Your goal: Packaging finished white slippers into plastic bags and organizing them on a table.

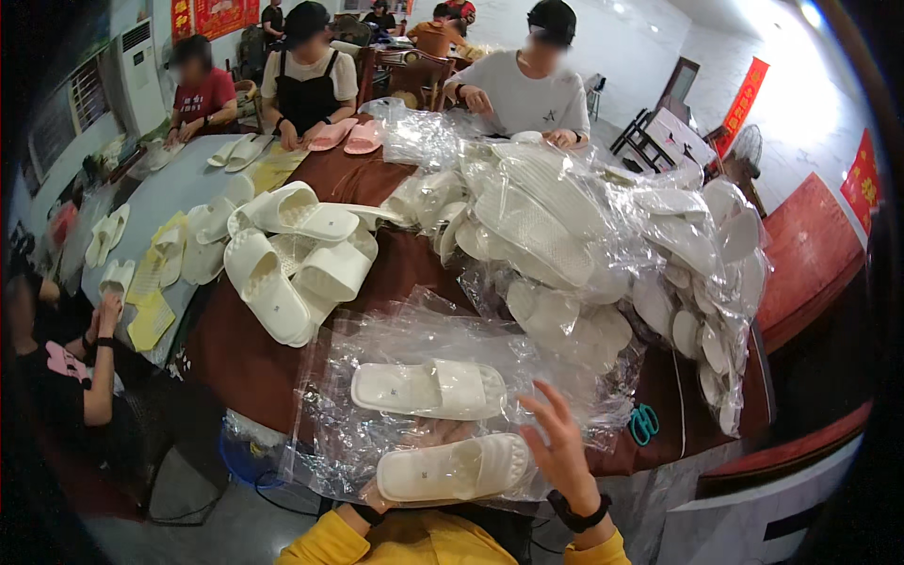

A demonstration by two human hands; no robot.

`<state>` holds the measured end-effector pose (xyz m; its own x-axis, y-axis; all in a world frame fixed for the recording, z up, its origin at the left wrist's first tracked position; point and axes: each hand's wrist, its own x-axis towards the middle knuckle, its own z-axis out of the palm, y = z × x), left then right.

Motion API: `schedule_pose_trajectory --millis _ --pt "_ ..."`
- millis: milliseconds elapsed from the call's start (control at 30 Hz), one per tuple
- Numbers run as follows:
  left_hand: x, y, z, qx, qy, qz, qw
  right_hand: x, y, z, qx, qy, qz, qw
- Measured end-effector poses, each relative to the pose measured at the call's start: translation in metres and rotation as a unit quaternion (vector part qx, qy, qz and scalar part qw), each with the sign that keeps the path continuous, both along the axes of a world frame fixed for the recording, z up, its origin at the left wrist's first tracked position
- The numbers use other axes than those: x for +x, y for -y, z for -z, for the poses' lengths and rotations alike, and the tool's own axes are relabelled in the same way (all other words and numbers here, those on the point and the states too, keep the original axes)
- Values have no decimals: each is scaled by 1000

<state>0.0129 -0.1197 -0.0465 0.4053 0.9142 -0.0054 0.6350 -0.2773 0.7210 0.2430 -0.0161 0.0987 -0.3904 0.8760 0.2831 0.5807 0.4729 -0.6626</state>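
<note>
Two white slippers are in front of me, lying sole down with their openings to the left. My left hand (371,493) grips the near slipper (443,473) from below and from its heel side; most of the fingers are hidden under it, and some skin shows between the two slippers. The far slipper (428,388) rests on a pile of clear plastic bags (325,414). At the right, beside the slippers' toe ends, my right hand (562,447) is raised, open, with its fingers apart and nothing in them.
A large heap of bagged white slippers (537,217) fills the table at far right. Loose white slippers (301,259) are stacked at left. Teal-handled scissors (644,426) lie at the right edge. A blue bin (247,457) stands below. Several people work around the table.
</note>
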Motion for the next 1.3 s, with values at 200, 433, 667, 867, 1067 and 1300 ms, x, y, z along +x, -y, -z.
schedule_pose_trajectory --millis 200,433,667,867,1067,1300 --pt "-7 15 22 -32 128 -4 991 6 -29 72 -46 -70 79 993" --pt "-10 2 23 -62 265 -51 961 16 -39 90 -107 -231 115 960" --pt "-39 -40 -98 162 -138 -72 975 32 -35 102 27 -69 178 981" --pt "-115 3 -143 166 -68 -372 911 24 -39 97 14 -25 171 985" --pt "-110 -54 -146 99 16 -194 976 22 -39 94 43 2 151 988" --pt "-106 -89 -116 -169 -7 -15 985 7 -24 64 99 127 146 976"
